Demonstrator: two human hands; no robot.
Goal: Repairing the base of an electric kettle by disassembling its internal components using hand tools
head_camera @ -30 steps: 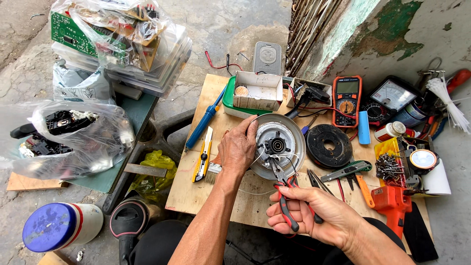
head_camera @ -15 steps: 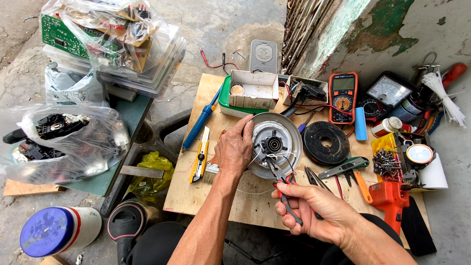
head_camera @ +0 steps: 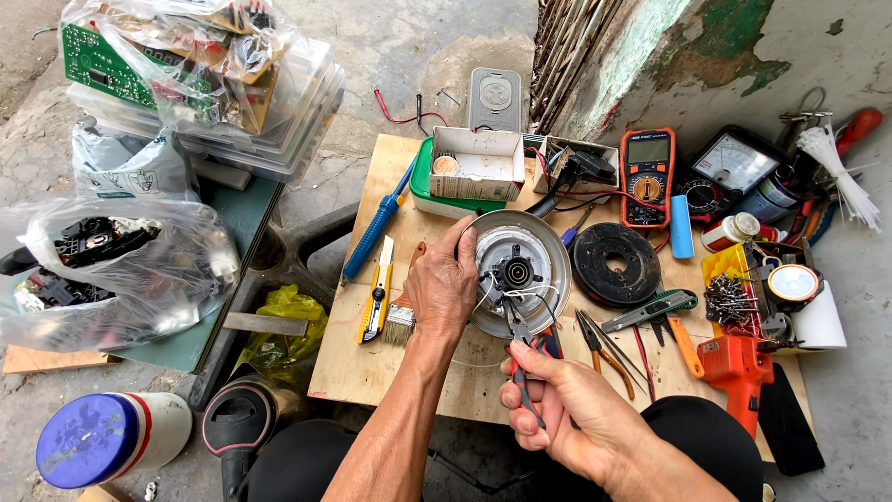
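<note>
Currently I note the left hand (head_camera: 444,288) resting on the left rim of the motor (head_camera: 518,272), fingers curled over its edge and gripping it; the motor lies flat near the middle of the board (head_camera: 372,363). My right hand (head_camera: 569,418) is clenched around the handles of the pliers (head_camera: 520,346), whose tips reach the dark hub at the motor's centre, where thin white wires (head_camera: 534,294) loop out. I cannot tell whether the tips pinch a wire.

Just right of the motor lies a black disc (head_camera: 615,263), apart from it. Behind the motor stand a white box (head_camera: 478,165) on a green tray (head_camera: 423,186), and further right an orange multimeter (head_camera: 647,177). Left of my left hand lie a brush (head_camera: 404,316), touching or nearly touching the wrist, then a yellow knife (head_camera: 378,290) and a blue iron (head_camera: 374,228). A second pair of pliers (head_camera: 602,349) lies beside the right hand. An orange drill (head_camera: 739,367) sits at the board's right edge.
</note>
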